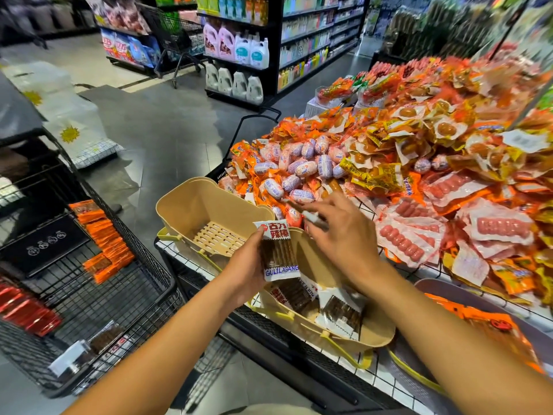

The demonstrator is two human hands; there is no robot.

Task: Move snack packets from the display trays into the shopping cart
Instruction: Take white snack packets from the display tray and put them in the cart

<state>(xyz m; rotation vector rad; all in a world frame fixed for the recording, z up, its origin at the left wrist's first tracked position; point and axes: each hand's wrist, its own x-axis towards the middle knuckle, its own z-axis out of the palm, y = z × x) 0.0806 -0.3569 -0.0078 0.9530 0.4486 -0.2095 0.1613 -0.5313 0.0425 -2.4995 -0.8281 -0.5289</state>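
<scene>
Grey-tiled shop floor [167,124], snack-heaped wire desk [389,381]: left hand [248,271] fingers grasp a white-brown stick-snack packet [278,250], right hand [338,235] fingers pinch a blurred pale packet [311,216]

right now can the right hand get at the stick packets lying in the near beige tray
Probably yes. The right hand hovers just above the beige tray, whose stick packets lie uncovered below its wrist. The left hand, holding one packet, sits at the tray's left edge, not in the way.
</scene>
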